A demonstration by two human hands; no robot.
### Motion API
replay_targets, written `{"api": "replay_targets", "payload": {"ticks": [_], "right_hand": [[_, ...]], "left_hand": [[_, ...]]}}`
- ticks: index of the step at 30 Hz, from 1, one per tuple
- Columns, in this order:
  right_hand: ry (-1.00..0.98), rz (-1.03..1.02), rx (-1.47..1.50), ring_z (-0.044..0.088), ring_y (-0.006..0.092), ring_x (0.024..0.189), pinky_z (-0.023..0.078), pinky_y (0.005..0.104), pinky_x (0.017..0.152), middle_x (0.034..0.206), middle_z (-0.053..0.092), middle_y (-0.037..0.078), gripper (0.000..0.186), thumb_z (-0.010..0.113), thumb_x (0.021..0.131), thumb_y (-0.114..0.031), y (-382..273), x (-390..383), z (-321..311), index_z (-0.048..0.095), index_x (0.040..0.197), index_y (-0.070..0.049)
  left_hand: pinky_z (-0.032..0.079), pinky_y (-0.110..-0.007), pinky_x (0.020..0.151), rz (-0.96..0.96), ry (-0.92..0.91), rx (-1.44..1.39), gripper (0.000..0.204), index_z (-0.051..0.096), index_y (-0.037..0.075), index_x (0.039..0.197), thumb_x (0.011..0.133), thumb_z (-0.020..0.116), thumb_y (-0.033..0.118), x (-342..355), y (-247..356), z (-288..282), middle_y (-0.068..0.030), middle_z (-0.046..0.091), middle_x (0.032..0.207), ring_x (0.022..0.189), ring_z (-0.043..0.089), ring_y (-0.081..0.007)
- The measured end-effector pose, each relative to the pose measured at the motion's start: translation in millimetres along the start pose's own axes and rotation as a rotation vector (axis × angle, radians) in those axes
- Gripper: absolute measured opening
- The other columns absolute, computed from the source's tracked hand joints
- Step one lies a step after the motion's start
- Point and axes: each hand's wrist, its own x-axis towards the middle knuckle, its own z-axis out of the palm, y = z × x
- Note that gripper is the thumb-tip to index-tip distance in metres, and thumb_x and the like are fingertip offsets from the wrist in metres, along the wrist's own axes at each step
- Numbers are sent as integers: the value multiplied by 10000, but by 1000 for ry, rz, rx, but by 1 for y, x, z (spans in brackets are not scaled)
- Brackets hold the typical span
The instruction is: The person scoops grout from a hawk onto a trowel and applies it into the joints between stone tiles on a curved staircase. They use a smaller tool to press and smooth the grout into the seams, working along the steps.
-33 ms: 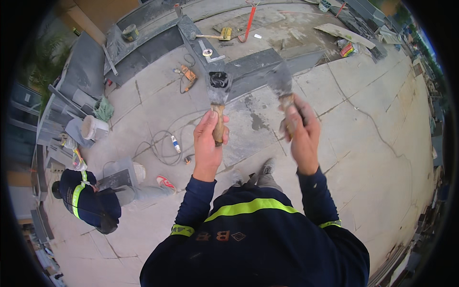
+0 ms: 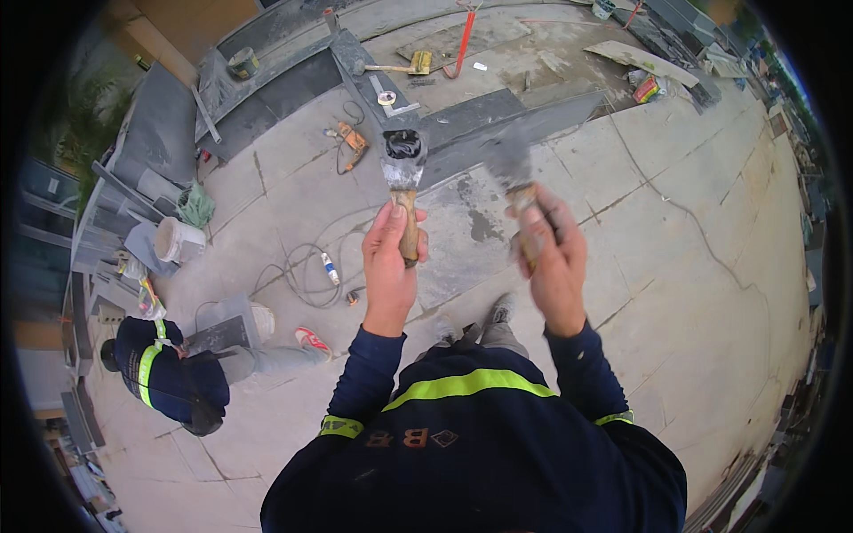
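My left hand (image 2: 387, 271) is closed round the wooden handle of a putty knife (image 2: 406, 178), its blade pointing away from me. A glossy dab of black paste (image 2: 403, 144) sits on that blade near its end. In my right hand (image 2: 560, 271) I grip a second wooden-handled putty knife (image 2: 522, 195), its blade blurred by motion. This blade is to the right of the first one, and the two are apart. Both tools are held up in front of me above the paved floor.
Grey stone slabs (image 2: 475, 115) lie ahead, with a metal square (image 2: 395, 108) and a mallet (image 2: 418, 64) beyond. An orange power tool (image 2: 352, 147) and a coiled cable (image 2: 293, 266) rest on the floor. At left a co-worker (image 2: 173, 373) bends near a white bucket (image 2: 180, 240).
My right hand and its putty knife have moved a little left, closer to the other blade. My left hand has hardly shifted.
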Motion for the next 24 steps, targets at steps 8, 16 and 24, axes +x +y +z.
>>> {"api": "replay_targets", "payload": {"ticks": [8,16,24], "right_hand": [[-37,122,130,635,86,669,395,222,471,1197,776,128,489,663,1151,-244,24,-16,44,589,1543,39],[-72,6,249,623,76,678,390,227,492,1169,793,113,477,702,1120,-218,18,4,38,616,1531,8],[-364,-811,-502,748,267,1131,594,358,928,1258,770,132,396,806,940,5,-30,65,-29,815,1328,-77]], "left_hand": [[508,-264,721,240,-48,466,398,605,-13,1525,1216,538,228,2,-11,29,-50,708,1179,822,595,-86],[526,-264,709,664,-99,1065,356,688,-40,1466,1177,615,153,-8,-16,3,-68,742,1150,805,614,-93],[399,-261,546,-99,-137,358,353,749,-63,1342,1057,708,141,5,25,-23,-111,757,924,596,527,-103]]}}
